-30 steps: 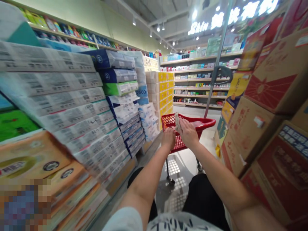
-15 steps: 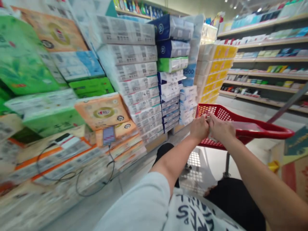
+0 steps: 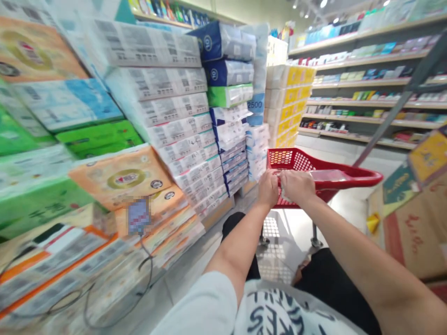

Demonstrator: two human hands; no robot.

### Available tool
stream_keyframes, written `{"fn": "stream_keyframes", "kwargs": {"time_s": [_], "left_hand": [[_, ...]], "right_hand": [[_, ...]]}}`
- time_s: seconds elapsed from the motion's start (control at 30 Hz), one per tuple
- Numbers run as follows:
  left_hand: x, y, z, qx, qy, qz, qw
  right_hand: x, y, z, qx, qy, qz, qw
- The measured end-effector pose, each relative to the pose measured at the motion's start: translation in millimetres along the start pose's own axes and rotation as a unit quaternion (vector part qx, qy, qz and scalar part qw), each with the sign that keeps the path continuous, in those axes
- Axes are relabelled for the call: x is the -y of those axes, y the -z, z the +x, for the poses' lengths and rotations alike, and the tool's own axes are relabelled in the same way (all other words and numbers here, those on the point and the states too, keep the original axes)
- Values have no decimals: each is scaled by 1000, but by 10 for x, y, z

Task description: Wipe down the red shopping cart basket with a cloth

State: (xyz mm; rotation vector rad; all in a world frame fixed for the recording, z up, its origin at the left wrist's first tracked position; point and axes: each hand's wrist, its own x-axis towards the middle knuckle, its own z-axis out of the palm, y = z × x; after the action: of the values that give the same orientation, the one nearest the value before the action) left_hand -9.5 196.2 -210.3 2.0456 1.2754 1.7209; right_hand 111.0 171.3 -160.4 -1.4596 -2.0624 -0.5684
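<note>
On your left rises a wall of tissue packs (image 3: 167,111), the biggest thing in view. Most of them are white with barcodes and small print too blurred to read. An orange pack (image 3: 122,177) low in the stack carries a round gold seal, and its lettering cannot be made out. Further along, dark blue packs (image 3: 226,44) bear a round white logo above a green pack (image 3: 228,94), and just beside them a pale blue pack (image 3: 256,106) shows the number "2500", the only writing you can read clearly. A yellow stack (image 3: 293,102) stands behind that, and long shelves (image 3: 366,83) of small goods run across the back. At your right sits a cardboard box (image 3: 419,228) with red script too smeared to read. Ahead of you, between the packs and the box, is the red basket (image 3: 296,160) on its wheeled stand, its near rim at your knuckles. Your left hand (image 3: 268,188) is curled closed at that rim. Your right hand (image 3: 297,186) touches it, back up, with the fingers folded down over the same edge. What each hand clamps is hidden. A black cable (image 3: 146,260) trails over the lowest packs.
</note>
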Motion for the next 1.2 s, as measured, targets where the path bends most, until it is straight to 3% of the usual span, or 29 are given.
{"fn": "stream_keyframes", "kwargs": {"time_s": [0.1, 0.27, 0.37, 0.47, 0.63, 0.77, 0.83, 0.97, 1.07, 1.2], "left_hand": [[36, 64, 13, 10, -25, 8, 1000], [109, 69, 26, 3, -36, 12, 999], [77, 79, 10, -2, -41, 18, 999], [12, 105, -6, -10, -41, 26, 999], [-84, 155, 12, 21, -22, 57, 998], [-191, 190, 137, 42, 41, 75, 996], [-283, 176, 236, 40, 45, 33, 998], [-497, 60, 386, 65, -13, -64, 996], [-601, -22, 390, 124, -26, -58, 990], [-639, -41, 326, 145, -36, -46, 988]], "right_hand": [[-2, -30, -49, -73, -2, 40, 997], [-36, -242, -388, -189, 53, 102, 975], [-62, -238, -542, -195, 89, 129, 968], [-50, -83, -554, -180, 94, 150, 968], [21, 184, -283, -94, 25, 121, 988], [13, 134, -127, -34, -6, 87, 996], [-11, 48, -136, -59, -10, 82, 995], [-68, -97, -229, -145, 11, 73, 987], [-125, -137, -319, -190, 41, 89, 977], [-234, -116, -463, -214, 75, 143, 963]]}}
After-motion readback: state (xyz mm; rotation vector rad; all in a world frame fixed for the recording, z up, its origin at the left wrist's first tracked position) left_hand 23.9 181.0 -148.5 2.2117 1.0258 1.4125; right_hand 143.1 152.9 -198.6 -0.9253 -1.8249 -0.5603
